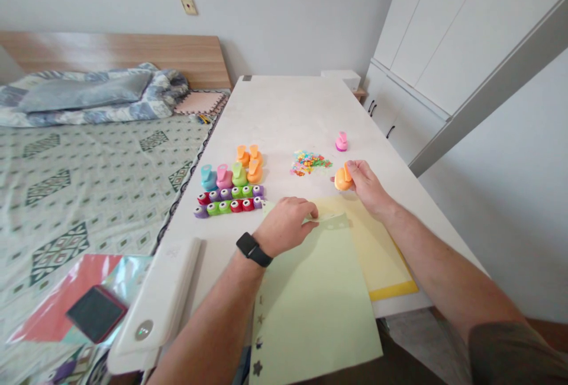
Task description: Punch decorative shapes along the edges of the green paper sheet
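Orange punch [342, 178]: one, right hand [367, 183] gripping; left hand [287, 224] pinching one green sheet [319, 299].

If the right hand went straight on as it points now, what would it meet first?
Probably the pile of colorful pieces, beyond the orange punch that the right hand holds; the hand might pass above, since depth is unclear.

A pale grey wall [284, 12] with a small socket plate [189, 6] rose behind the long white tabletop [288, 107], while a bed [110, 148] with a wooden headboard [133, 49] and patterned cover [106, 207] stood at the left and white cupboards [426, 24] filled the right.
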The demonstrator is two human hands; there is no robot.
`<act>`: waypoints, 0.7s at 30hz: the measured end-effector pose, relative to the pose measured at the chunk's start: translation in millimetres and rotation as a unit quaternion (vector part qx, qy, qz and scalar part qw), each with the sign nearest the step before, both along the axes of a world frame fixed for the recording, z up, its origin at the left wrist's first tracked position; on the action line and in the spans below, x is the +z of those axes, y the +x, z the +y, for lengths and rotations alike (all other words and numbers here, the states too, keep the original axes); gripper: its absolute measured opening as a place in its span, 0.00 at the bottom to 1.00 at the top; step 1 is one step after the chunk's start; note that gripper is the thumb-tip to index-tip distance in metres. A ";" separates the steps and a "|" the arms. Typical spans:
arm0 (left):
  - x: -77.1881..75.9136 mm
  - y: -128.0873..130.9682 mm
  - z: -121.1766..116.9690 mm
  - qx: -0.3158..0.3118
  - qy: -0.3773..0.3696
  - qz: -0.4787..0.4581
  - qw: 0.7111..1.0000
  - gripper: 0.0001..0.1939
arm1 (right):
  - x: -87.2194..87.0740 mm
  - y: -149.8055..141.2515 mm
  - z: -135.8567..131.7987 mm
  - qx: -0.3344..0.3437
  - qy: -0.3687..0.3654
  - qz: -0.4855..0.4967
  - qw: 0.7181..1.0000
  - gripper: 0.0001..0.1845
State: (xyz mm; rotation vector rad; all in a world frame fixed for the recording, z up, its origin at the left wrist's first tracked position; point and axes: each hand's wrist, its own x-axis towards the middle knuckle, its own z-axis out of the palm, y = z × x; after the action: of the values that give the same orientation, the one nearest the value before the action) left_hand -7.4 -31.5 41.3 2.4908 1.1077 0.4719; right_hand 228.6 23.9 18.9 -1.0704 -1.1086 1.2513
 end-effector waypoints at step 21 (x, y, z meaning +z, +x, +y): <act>-1.8 -6.7 4.8 0.157 0.070 0.010 0.985 0.14 | -24.6 30.4 29.1 -0.124 -0.033 -0.009 0.992 0.21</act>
State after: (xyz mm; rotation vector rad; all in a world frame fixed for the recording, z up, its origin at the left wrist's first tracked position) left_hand -14.1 -26.7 39.5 2.4480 1.5348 0.6343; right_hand 259.0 53.0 -5.7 -1.2319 -0.9207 1.0881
